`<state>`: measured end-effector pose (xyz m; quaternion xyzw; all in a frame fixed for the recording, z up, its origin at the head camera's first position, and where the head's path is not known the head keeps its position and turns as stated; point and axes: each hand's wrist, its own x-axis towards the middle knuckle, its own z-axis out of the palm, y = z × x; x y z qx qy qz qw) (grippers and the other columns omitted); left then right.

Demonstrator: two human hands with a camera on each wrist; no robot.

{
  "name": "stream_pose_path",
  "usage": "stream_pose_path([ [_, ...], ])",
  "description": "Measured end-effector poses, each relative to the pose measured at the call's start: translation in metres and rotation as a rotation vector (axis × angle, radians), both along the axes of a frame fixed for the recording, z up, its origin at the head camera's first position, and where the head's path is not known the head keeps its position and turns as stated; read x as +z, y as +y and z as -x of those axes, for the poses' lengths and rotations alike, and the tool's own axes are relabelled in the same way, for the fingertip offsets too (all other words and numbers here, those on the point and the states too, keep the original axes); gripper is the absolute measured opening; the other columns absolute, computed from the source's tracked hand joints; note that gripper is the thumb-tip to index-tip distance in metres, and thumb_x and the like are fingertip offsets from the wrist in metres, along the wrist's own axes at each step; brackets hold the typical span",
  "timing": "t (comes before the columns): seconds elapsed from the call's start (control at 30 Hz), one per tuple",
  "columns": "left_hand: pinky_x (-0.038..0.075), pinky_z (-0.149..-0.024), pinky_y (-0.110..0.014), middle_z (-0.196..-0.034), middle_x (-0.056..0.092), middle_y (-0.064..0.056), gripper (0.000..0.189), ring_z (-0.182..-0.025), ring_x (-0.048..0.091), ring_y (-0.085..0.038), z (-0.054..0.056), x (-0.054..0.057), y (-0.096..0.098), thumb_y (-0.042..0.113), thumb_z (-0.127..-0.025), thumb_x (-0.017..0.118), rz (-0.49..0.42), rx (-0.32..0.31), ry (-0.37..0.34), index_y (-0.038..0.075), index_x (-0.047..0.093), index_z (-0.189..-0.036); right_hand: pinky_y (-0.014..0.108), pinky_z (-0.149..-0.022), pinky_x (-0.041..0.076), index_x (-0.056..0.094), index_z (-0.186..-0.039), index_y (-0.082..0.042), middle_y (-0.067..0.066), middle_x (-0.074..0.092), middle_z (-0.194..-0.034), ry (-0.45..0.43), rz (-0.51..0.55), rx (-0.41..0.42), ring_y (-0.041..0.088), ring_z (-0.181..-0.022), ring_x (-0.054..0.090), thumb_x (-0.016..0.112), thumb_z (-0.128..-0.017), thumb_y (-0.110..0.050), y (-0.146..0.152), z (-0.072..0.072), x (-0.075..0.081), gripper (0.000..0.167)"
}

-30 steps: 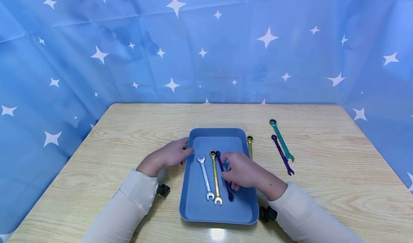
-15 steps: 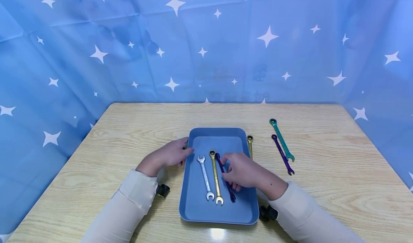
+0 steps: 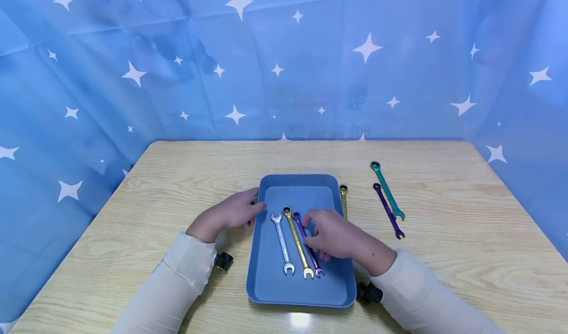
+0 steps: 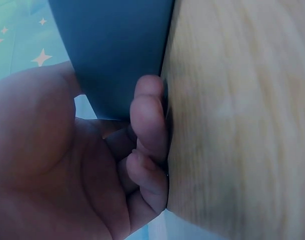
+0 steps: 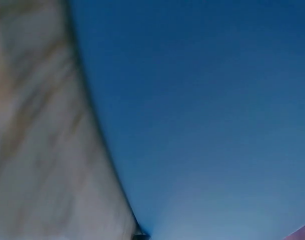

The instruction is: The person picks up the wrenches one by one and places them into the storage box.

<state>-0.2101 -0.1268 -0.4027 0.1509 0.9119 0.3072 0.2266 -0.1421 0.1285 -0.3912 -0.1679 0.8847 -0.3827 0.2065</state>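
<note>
In the head view a blue tray [image 3: 301, 294] lies on the table with three wrenches in it. My left hand [image 3: 235, 210] grips its left wall, thumb over the rim; in the left wrist view the fingers [image 4: 147, 117] curl along the outside near the table. My right hand [image 3: 333, 234] reaches over the right wall and holds a purple wrench [image 3: 316, 265] by its shaft, partly hidden by the fingertips. To the left of that wrench lie a gold wrench [image 3: 298, 240] and a silver wrench [image 3: 282, 243]. The right wrist view shows mostly the tray's blue wall [image 5: 202, 120].
Another gold wrench [image 3: 343, 198] lies against the tray's right side, partly hidden by my right hand. Farther right, a teal wrench [image 3: 387, 190] and a second purple wrench [image 3: 388, 211] lie close together on the wooden table [image 3: 452, 235]. A blue star-patterned curtain [image 3: 310, 68] hangs behind.
The purple wrench in the tray has turned to lie flatter, its upper end shifting left. The gold wrench beside it has swung, upper end left and lower end right. Both hands stay nearly in place.
</note>
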Motion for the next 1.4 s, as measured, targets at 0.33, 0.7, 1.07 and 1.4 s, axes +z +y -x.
stream_pose_path([
  [0.33,0.048,-0.07,-0.033,-0.068,0.062,-0.006,0.033,-0.055,0.059,-0.021,0.0,-0.002,0.0,0.031,-0.106,0.043,-0.011,-0.009,0.008,0.015,0.048,-0.134,0.029,-0.045,0.049,0.07,-0.1,-0.008,0.003,0.065,-0.065,0.114,0.035,-0.005,0.014,-0.047,0.06,0.06,-0.099,-0.019,0.007,0.001,0.012,0.015],
  [0.7,0.049,-0.071,-0.034,-0.071,0.062,-0.005,0.032,-0.056,0.059,-0.021,-0.001,0.0,0.0,0.032,-0.107,0.043,-0.016,-0.014,-0.003,0.017,0.048,-0.134,0.026,-0.048,0.042,0.07,-0.094,-0.009,-0.004,0.058,-0.063,0.369,-0.009,-0.112,0.011,-0.053,0.05,0.062,-0.098,-0.017,0.027,0.013,0.025,0.012],
  [1.07,0.049,-0.071,-0.033,-0.07,0.062,-0.005,0.032,-0.055,0.059,-0.02,0.0,-0.003,0.0,0.031,-0.107,0.043,-0.016,-0.02,0.011,0.016,0.048,-0.135,0.028,-0.049,0.035,0.067,-0.092,-0.011,-0.002,0.051,-0.057,0.475,-0.107,-0.2,0.013,-0.046,0.04,0.055,-0.101,-0.018,0.052,0.029,0.025,0.016],
  [1.4,0.049,-0.07,-0.033,-0.071,0.063,-0.006,0.041,-0.055,0.059,-0.02,-0.001,0.0,0.0,0.032,-0.106,0.044,-0.01,0.0,-0.005,0.018,0.043,-0.144,0.031,-0.051,0.04,0.066,-0.097,-0.007,-0.001,0.057,-0.058,0.422,-0.186,-0.245,0.015,-0.047,0.046,0.053,-0.102,-0.021,0.066,0.04,0.022,0.02],
])
